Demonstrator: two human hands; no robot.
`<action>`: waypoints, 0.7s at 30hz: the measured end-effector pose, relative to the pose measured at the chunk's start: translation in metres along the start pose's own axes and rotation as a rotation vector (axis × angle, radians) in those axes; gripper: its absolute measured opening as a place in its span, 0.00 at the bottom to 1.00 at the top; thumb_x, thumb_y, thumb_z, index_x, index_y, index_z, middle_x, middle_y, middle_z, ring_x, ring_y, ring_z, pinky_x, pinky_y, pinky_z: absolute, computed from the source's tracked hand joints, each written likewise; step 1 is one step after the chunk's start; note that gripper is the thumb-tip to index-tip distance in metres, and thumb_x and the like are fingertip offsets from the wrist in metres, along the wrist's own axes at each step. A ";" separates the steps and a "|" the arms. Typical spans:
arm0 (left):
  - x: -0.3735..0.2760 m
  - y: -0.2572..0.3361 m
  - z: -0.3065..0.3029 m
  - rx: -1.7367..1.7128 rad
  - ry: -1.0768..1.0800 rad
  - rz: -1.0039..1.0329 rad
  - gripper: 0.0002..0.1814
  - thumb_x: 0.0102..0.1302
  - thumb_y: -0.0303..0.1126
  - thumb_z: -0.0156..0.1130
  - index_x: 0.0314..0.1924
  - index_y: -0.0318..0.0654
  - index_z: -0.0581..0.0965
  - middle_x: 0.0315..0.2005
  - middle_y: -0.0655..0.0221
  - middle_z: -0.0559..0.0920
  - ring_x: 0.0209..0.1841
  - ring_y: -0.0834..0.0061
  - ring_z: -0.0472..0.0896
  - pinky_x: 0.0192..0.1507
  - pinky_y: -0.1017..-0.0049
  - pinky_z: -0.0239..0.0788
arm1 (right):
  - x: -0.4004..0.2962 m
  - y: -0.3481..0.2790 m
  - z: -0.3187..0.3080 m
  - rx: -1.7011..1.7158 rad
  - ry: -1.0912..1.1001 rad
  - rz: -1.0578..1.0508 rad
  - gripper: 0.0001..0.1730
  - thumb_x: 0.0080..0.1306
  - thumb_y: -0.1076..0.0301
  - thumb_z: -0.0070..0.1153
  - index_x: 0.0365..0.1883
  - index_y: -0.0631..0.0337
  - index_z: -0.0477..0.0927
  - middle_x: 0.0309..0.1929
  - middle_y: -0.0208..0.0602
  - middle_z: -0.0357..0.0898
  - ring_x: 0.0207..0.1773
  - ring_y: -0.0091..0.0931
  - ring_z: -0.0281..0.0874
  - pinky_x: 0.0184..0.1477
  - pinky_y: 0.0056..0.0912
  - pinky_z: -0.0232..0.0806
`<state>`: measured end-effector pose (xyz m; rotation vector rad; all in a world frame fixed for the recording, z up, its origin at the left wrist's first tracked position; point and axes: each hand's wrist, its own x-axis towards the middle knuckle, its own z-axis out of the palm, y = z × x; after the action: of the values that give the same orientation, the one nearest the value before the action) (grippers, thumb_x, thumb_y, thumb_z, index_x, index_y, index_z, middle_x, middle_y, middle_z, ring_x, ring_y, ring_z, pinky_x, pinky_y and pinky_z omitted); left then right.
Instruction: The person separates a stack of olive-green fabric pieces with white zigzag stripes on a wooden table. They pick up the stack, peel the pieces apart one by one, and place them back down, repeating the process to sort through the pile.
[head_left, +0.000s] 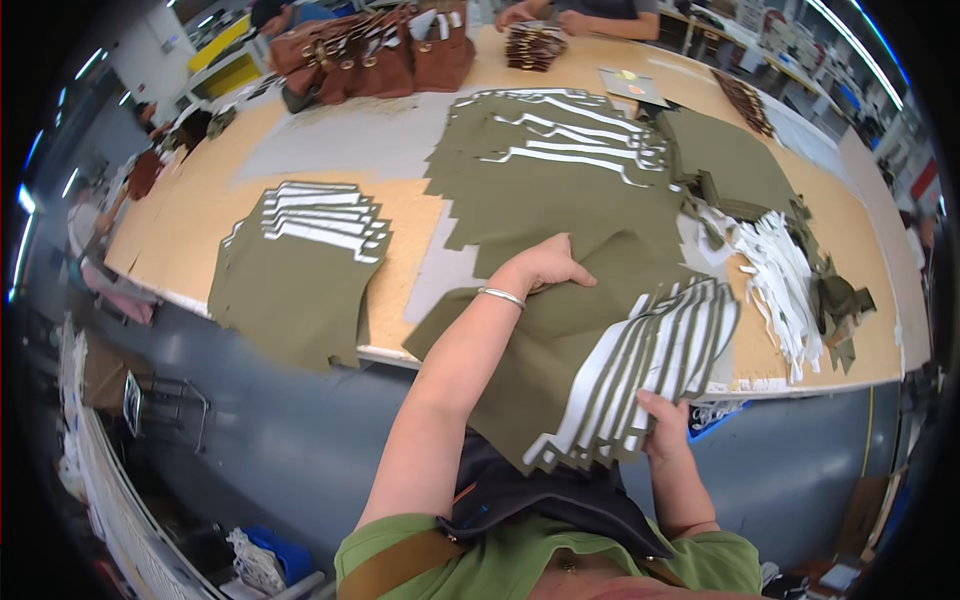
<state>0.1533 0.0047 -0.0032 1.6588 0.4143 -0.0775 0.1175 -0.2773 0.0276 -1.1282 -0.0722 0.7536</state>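
Note:
My right hand (664, 421) grips the near edge of a fanned stack of olive fabric panels (517, 375), its thumb on top. White strips (600, 367) run along that stack's stepped edges. Farther up the same stack, my left hand (551, 264) pinches the cloth, its thumb on top and its fingertips hidden by folds. The held stack overhangs the table's front edge. Just beyond it lies a wide spread of olive panels (555, 195) with white strips at the far side. Another fanned olive stack (292, 292) lies to the left, drooping over the table edge.
Loose white strips (780, 292) and olive scraps (840, 300) lie on the table (862, 225) at right. Brown bags (360, 56) stand at the back left. Across the table, a person's hands (574, 22) are near a brown bundle (534, 49). A blue bin (716, 420) sits below the table edge.

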 end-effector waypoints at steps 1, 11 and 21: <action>-0.013 0.001 -0.009 -0.080 0.056 0.028 0.34 0.45 0.22 0.69 0.55 0.27 0.67 0.45 0.56 0.77 0.48 0.66 0.76 0.49 0.71 0.69 | 0.000 -0.010 0.006 -0.053 -0.028 -0.011 0.27 0.50 0.75 0.55 0.51 0.72 0.69 0.43 0.46 0.76 0.44 0.34 0.77 0.46 0.36 0.72; -0.229 0.049 -0.179 -0.311 0.957 0.354 0.22 0.51 0.24 0.67 0.43 0.17 0.71 0.39 0.53 0.80 0.38 0.66 0.81 0.41 0.70 0.76 | 0.095 -0.066 0.157 -0.204 -0.511 -0.025 0.27 0.53 0.74 0.60 0.52 0.68 0.68 0.41 0.42 0.78 0.42 0.29 0.78 0.46 0.33 0.71; -0.298 -0.106 -0.275 0.197 1.609 -0.655 0.50 0.44 0.45 0.72 0.61 0.31 0.55 0.58 0.47 0.66 0.62 0.55 0.64 0.61 0.65 0.55 | 0.137 0.005 0.163 -0.611 -0.623 0.215 0.15 0.68 0.58 0.43 0.46 0.58 0.70 0.29 0.30 0.72 0.13 0.11 0.48 0.12 0.15 0.41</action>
<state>-0.2093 0.2131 0.0208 1.3776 2.1790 0.8035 0.1508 -0.0682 0.0550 -1.4465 -0.7564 1.3106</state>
